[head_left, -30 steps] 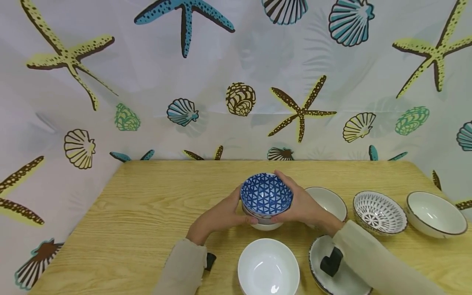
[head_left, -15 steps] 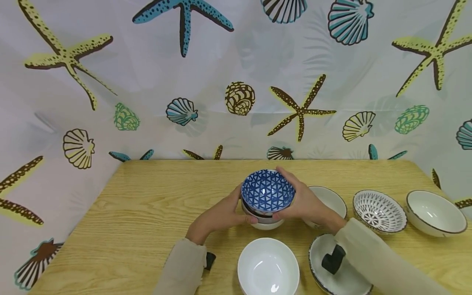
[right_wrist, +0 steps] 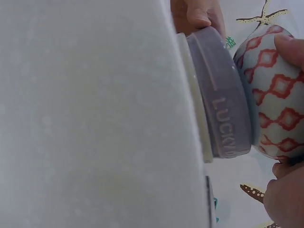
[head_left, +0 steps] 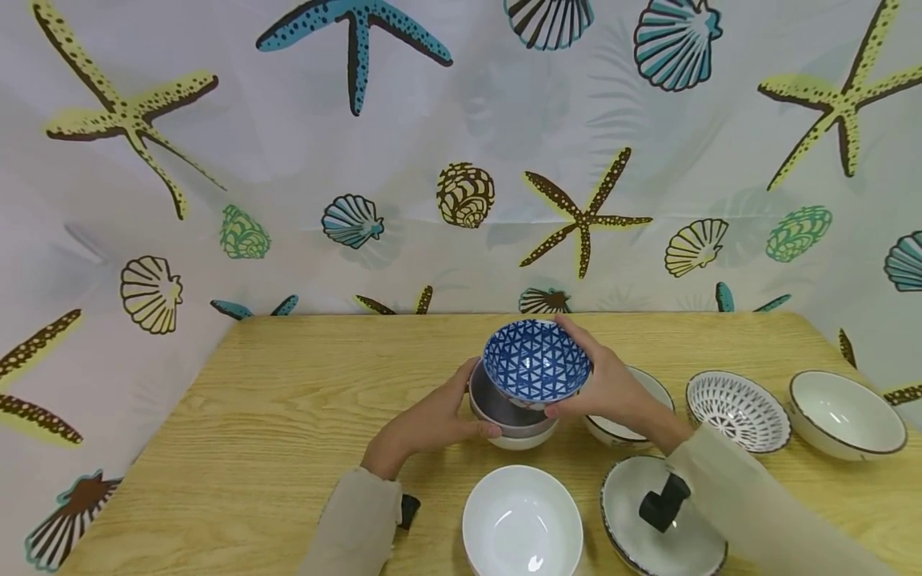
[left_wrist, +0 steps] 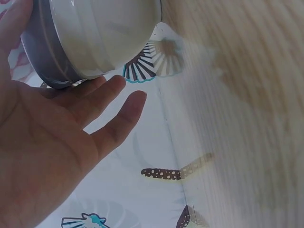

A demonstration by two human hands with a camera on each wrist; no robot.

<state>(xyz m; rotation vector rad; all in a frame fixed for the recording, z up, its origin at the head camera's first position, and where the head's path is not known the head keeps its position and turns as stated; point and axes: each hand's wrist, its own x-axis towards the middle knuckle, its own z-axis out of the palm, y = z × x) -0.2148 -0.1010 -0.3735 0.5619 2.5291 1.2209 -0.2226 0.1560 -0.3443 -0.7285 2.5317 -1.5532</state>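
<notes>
My right hand (head_left: pixel 605 390) grips a bowl with a blue-and-white triangle pattern inside (head_left: pixel 536 360), thumb at the near side and fingers at the far rim. Its outside carries red diamond shapes (right_wrist: pixel 280 85) in the right wrist view. The bowl is tilted above and to the right of a grey bowl (head_left: pixel 497 404), hiding part of its inside. My left hand (head_left: pixel 435 420) holds the grey bowl at its left side, between thumb and fingers. That bowl sits in a white bowl (head_left: pixel 522 442), seen from the side in the left wrist view, cream-toned (left_wrist: pixel 104 38).
A plain white bowl (head_left: pixel 522 524) stands at the near middle. Right of it lies a dark-rimmed plate or shallow bowl (head_left: pixel 627 512), partly under my right sleeve. Further right stand a dark-rimmed bowl (head_left: pixel 651 388), a patterned bowl (head_left: pixel 738 408) and another white bowl (head_left: pixel 846 412).
My right hand has lifted the blue-patterned bowl up and to the right, off the grey bowl, whose inside now shows. The left hand has stayed at the grey bowl's side.
</notes>
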